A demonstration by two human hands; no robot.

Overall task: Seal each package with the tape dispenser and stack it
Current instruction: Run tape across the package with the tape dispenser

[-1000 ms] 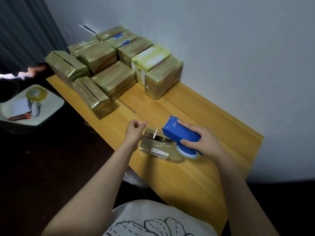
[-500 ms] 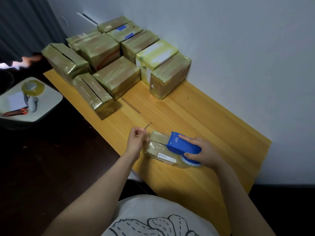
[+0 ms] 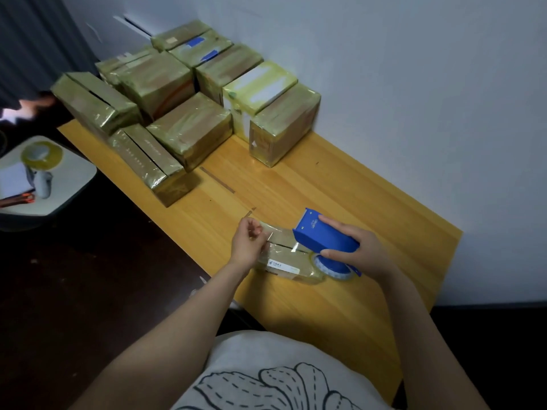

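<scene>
Blue plastic marks the tape dispenser (image 3: 324,239), gripped by the right hand (image 3: 359,253) with the forefinger laid along its top and the thumb on its near side. It sits on the right part of the package (image 3: 281,261), which lies on the desk (image 3: 340,315) at lower centre of the frame. The left hand (image 3: 245,247) holds the package's left end with curled fingers; whether the tape's loose end is under them is too small to tell. The step looks like laying a strip along the top seam. Next the tape needs pressing flat and cutting, then the package goes to the sealed packages (image 3: 189,128) at upper left, beside the wall (image 3: 414,84).
</scene>
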